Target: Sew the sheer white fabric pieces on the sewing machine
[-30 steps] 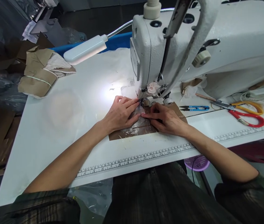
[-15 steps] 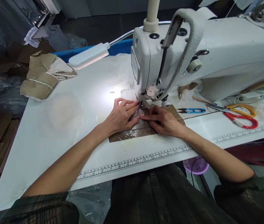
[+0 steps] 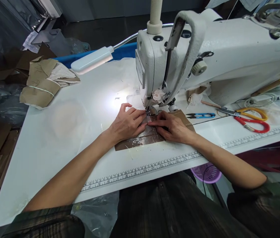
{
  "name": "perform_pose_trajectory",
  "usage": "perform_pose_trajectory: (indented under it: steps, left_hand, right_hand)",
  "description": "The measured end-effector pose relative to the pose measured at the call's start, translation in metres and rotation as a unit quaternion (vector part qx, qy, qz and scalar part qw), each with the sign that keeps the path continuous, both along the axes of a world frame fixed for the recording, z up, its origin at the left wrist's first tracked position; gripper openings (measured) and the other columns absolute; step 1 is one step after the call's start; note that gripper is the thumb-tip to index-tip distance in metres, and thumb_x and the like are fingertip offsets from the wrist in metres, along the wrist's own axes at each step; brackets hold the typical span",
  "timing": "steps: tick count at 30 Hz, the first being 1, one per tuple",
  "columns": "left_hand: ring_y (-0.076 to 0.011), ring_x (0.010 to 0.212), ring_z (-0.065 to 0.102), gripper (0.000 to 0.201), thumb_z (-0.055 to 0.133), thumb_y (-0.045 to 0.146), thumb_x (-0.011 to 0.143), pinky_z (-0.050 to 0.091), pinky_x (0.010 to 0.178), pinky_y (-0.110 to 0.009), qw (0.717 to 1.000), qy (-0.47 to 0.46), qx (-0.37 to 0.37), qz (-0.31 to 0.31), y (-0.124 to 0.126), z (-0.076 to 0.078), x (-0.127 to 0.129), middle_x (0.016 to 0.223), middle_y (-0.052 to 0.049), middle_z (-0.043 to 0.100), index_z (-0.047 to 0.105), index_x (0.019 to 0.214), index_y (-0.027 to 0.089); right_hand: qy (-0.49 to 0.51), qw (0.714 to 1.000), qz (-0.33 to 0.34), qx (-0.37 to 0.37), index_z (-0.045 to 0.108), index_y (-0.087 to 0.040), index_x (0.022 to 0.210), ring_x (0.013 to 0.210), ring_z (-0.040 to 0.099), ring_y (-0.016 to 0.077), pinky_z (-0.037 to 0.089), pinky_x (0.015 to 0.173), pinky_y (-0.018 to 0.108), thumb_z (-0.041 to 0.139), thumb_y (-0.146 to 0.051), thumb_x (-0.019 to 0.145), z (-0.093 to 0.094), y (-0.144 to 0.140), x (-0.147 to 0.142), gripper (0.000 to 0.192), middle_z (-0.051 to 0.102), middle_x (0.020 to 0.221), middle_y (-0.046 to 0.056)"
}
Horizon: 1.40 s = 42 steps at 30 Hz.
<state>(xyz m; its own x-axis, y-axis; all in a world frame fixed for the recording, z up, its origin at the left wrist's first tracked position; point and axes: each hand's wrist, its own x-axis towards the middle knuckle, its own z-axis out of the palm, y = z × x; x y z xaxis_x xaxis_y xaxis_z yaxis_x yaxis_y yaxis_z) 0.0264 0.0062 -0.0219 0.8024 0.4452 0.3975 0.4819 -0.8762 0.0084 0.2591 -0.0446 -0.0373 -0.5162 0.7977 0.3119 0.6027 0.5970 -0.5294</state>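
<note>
My left hand (image 3: 128, 123) lies palm down with its fingers stretched toward the presser foot (image 3: 148, 114) of a white sewing machine (image 3: 150, 62). From the other side my right hand (image 3: 171, 128) reaches in, fingers bent and bunched, its index fingertip at a thin sheer fabric piece (image 3: 149, 119) just in front of the foot. Both hands rest over a brown sheet (image 3: 127, 144) with a shiny, see-through layer on it. My fingers partly hide the fabric, and its full shape does not show.
Blue thread snips (image 3: 201, 115) and scissors with red and yellow handles (image 3: 255, 126) lie to the right. A lamp (image 3: 92, 60) shines from the left. A tied tan cloth bundle (image 3: 41, 82) sits at the far left. A printed ruler (image 3: 140, 171) runs along the table's front edge.
The camera view has shifted slightly, so the machine appears further left. The presser foot shows more clearly between my hands, which keep nearly the same pose on the work.
</note>
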Motion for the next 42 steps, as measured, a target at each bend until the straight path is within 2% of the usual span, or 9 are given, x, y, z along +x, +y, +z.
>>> perform_pose_trajectory:
  steps: [9,14,20,34,42]
  left_hand:
    - [-0.0214,0.089,0.066,0.019,0.056,0.025,0.09,0.044,0.093,-0.049,0.999,-0.032,0.003,-0.016,0.002,-0.003,-0.002,0.114,-0.006,0.072,0.068,0.103,0.021]
    - [-0.0229,0.084,0.064,0.016,0.056,0.025,0.089,0.044,0.081,-0.047,0.998,-0.058,-0.005,0.029,-0.004,0.003,0.001,0.104,-0.007,0.074,0.07,0.097,0.021]
    - [-0.0209,0.081,0.063,0.018,0.055,0.028,0.09,0.042,0.076,-0.043,1.0,-0.018,0.009,-0.005,-0.009,0.005,0.003,0.108,-0.006,0.074,0.07,0.092,0.019]
    - [-0.023,0.084,0.062,0.02,0.053,0.028,0.091,0.043,0.083,-0.046,1.0,0.008,0.016,0.012,-0.007,0.004,0.002,0.114,-0.005,0.072,0.07,0.099,0.021]
    - [-0.0236,0.085,0.06,0.024,0.053,0.031,0.093,0.042,0.077,-0.043,0.997,0.023,0.025,0.068,-0.009,0.004,0.005,0.117,-0.007,0.07,0.069,0.107,0.019]
  right_hand:
    - [0.003,1.0,0.006,-0.002,0.073,-0.025,0.116,0.088,0.056,0.0186,0.052,0.084,0.037,0.053,-0.017,0.09,0.002,0.0,0.001,0.034,0.056,0.099,0.008]
    - [-0.005,1.0,0.007,0.0,0.072,-0.025,0.118,0.088,0.057,0.0183,0.052,0.084,0.037,0.053,-0.018,0.09,0.002,0.001,0.001,0.034,0.056,0.099,0.008]
    - [0.002,1.0,0.011,0.013,0.073,-0.025,0.115,0.087,0.057,0.0184,0.052,0.083,0.037,0.052,-0.018,0.09,0.002,0.001,0.001,0.034,0.056,0.098,0.008]
    - [-0.025,0.999,0.002,0.035,0.07,-0.022,0.12,0.087,0.054,0.0213,0.05,0.082,0.04,0.046,-0.021,0.094,0.002,-0.001,-0.002,0.035,0.055,0.096,0.009]
    - [-0.078,0.996,-0.026,0.039,0.062,-0.019,0.13,0.088,0.052,0.024,0.051,0.083,0.045,0.04,-0.028,0.099,0.001,-0.002,-0.005,0.04,0.054,0.097,0.012]
